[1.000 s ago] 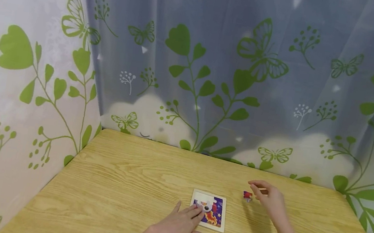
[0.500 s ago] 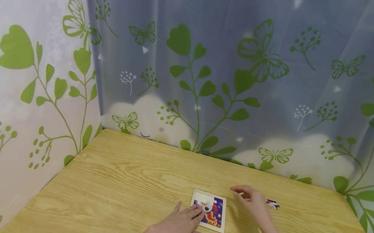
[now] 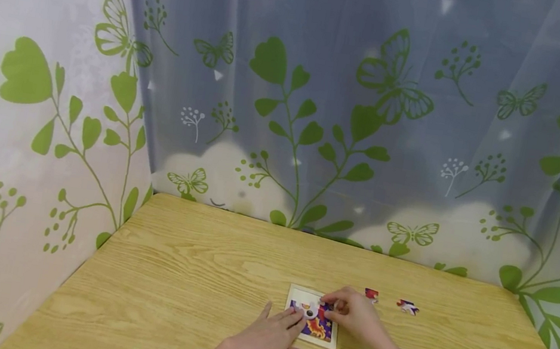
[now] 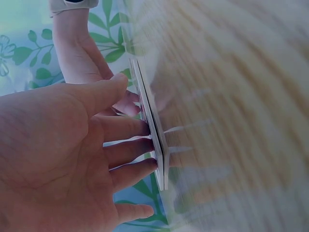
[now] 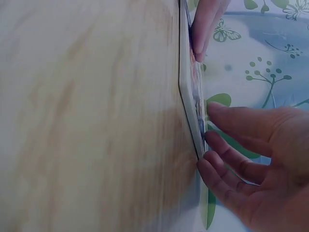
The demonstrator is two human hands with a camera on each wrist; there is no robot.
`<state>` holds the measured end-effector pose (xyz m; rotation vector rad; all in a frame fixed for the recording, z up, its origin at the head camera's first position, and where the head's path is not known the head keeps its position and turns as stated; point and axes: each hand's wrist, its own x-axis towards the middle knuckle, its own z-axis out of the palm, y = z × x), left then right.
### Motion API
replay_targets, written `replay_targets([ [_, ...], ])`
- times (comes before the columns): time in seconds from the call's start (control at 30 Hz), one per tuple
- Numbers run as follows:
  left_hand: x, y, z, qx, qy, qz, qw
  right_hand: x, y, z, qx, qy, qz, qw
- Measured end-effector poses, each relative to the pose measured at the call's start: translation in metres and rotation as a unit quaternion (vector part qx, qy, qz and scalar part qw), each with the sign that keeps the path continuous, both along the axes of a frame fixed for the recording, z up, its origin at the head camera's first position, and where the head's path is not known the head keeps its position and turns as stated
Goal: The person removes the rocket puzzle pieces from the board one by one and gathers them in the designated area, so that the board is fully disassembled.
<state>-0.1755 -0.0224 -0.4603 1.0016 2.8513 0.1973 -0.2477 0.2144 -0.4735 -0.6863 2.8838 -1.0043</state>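
A small square jigsaw puzzle (image 3: pixel 316 339) in a pale frame lies on the table, with a purple, red and orange picture and a white area at its upper left. My left hand (image 3: pixel 266 338) rests its straight fingertips on the puzzle's left part; the left wrist view shows the fingers (image 4: pixel 129 153) against its face. At the upper right edge, my right hand (image 3: pixel 353 315) pinches a puzzle piece, mostly hidden by the fingers. In the right wrist view, thumb and curved fingers (image 5: pixel 227 150) meet the puzzle's edge.
Two loose puzzle pieces lie beyond the right hand: a red and purple one (image 3: pixel 372 295) and a purple, white and red one (image 3: pixel 408 306). The wood-grain table (image 3: pixel 212 261) ends at a curtain (image 3: pixel 282 157) printed with leaves and butterflies.
My right hand has moved left and nearer, from above the loose pieces to the puzzle's upper right. Both loose pieces are now uncovered. The left hand has stayed in place.
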Motion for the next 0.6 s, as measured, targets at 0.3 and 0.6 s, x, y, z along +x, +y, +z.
replay_targets([
  [0.3,-0.0004,0.0003,-0.0017,-0.002,0.001,0.001,1.0,0.0017,-0.0039,0.0024,0.034,0.001,-0.016,0.9993],
  [0.6,-0.0009,0.0002,-0.0031,0.001,-0.001,0.001,1.0,0.0014,-0.0057,0.0018,0.05,0.01,-0.019,0.9985],
])
